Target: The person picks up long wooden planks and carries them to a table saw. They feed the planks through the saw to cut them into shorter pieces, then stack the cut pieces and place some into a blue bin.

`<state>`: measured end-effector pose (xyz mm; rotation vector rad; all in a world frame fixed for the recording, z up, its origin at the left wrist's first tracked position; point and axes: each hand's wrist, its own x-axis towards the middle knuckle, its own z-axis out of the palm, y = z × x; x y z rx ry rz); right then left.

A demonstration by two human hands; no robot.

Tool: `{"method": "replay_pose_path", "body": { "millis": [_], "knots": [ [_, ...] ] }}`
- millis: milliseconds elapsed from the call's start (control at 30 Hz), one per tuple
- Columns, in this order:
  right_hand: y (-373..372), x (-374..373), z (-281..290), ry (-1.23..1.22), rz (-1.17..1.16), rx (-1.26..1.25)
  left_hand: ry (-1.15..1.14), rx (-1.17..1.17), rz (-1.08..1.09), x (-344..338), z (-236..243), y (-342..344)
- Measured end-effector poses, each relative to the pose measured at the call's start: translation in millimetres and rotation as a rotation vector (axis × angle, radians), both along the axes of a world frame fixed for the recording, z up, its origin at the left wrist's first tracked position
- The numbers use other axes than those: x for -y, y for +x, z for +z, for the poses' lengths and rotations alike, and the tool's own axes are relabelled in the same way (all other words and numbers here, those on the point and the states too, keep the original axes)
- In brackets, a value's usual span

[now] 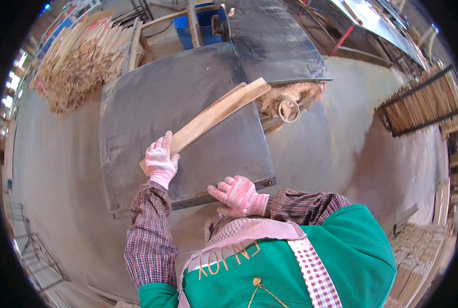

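Two pale wooden boards lie together, slanting across a dark metal machine table; their far ends reach the seam with a second dark tabletop. My left hand, in a pink-and-white work glove, is closed over the near left end of the boards, thumb on the right side. A short tip of wood sticks out past the hand. My right hand, gloved the same way, rests at the table's near edge with its fingers apart and nothing in it. Its lower fingers dip past the edge.
A metal handwheel stands amid wood shavings below the second tabletop. Heaped wood strips lie at the far left, near a blue bin. A rack of wood pieces stands right; stacked boards sit lower right.
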<state>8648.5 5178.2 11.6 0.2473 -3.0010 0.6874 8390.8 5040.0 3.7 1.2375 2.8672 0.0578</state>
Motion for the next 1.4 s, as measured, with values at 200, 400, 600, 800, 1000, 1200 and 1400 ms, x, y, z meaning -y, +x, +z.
{"method": "replay_pose_path", "body": {
  "millis": [200,400,600,800,1000,1200,1400],
  "knots": [
    [-32.7,1.8,-2.1,-0.173,0.013,0.193,0.161,0.3,-0.145,-16.1,1.7,-69.7],
    [-45.0,-3.8,-5.4,-0.387,-0.098,0.286,0.43,0.563,-0.142,-43.7,11.9,-123.0],
    [-43.8,4.8,-3.4,-0.411,-0.255,0.295,0.109,0.333,-0.219,-97.3,24.0,-161.0],
    [-48.4,25.7,4.4,-0.331,-0.457,0.229,0.038,0.275,-0.377,-113.3,6.0,-152.2],
    [-58.2,46.1,9.3,-0.195,-0.639,0.29,0.036,0.261,-0.46,-124.1,4.2,-142.9],
    [-60.0,51.8,7.5,-0.108,-0.67,0.281,0.065,0.317,-0.466,-139.9,5.9,-124.3],
    [-61.8,56.9,7.3,-0.095,-0.706,0.234,0.09,0.221,-0.546,-147.3,11.3,-111.1]
  ]
}}
